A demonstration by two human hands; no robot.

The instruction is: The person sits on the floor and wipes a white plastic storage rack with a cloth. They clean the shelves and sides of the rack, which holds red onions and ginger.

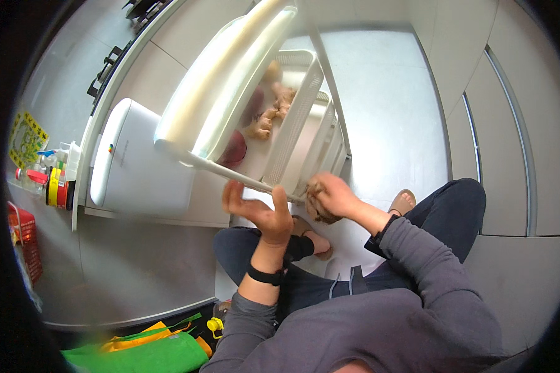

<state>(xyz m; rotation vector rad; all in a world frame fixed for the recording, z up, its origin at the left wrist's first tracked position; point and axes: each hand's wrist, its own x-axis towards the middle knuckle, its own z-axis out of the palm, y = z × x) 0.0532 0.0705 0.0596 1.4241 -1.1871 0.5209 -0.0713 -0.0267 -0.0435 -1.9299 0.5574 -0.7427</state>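
Note:
Before me stands a white tiered storage rack (330, 84) with perforated baskets. In its upper basket (295, 126) lie several pieces of ginger root (262, 125) and purple-red round vegetables, perhaps onions (234, 150). My right hand (338, 193) grips a crumpled brown cloth (318, 205) at the rack's near lower corner. My left hand (264, 215) is raised palm up, fingers spread, beside the rack's near edge. It holds nothing; whether its fingertips touch the frame I cannot tell. The long pale top part of the rack (214, 88) hides some of the basket's contents.
A white lidded bin (142, 163) hangs against the cabinet at left, below a counter with a gas hob (105, 70), jars (58, 186) and packets. A red basket (28, 242) and a green bag (140, 352) lie lower left. Cabinets with long handles (513, 126) line the right.

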